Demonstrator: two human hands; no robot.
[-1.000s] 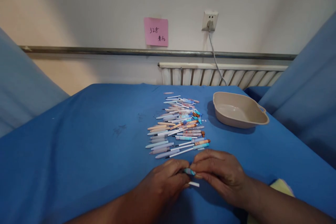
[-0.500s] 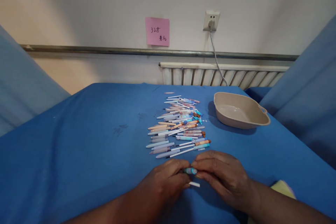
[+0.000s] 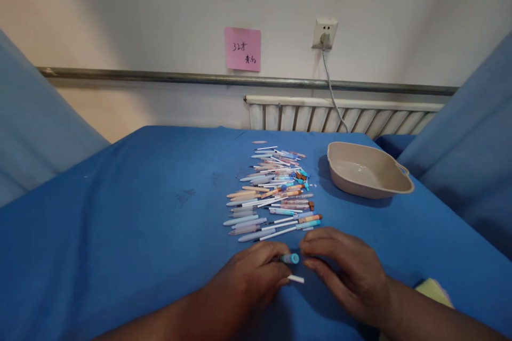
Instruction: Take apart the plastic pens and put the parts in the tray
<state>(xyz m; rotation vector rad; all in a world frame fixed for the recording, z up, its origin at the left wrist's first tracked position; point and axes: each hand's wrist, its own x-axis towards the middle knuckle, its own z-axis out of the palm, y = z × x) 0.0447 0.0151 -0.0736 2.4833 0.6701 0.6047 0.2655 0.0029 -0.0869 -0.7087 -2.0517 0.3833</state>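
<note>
My left hand is closed around a teal pen barrel, whose round end points right. A white pen refill sticks out from under the same fingers. Just right of the barrel's end, my right hand is curled, with a gap between thumb and fingertips. I make out nothing between them, though the palm is hidden. Beyond both hands, many pen parts lie in a long spread: pastel barrels, white refills and coloured upper barrels.
A beige plastic basin stands right of the pen parts on the blue cloth. Yellow paper lies by my right forearm. Behind are a radiator, a plugged socket and a pink note. Blue curtains hang at both sides.
My right hand has drawn slightly right, away from the barrel, and its fingertips have parted. The barrel's teal end now shows more fully. My left hand keeps its hold.
</note>
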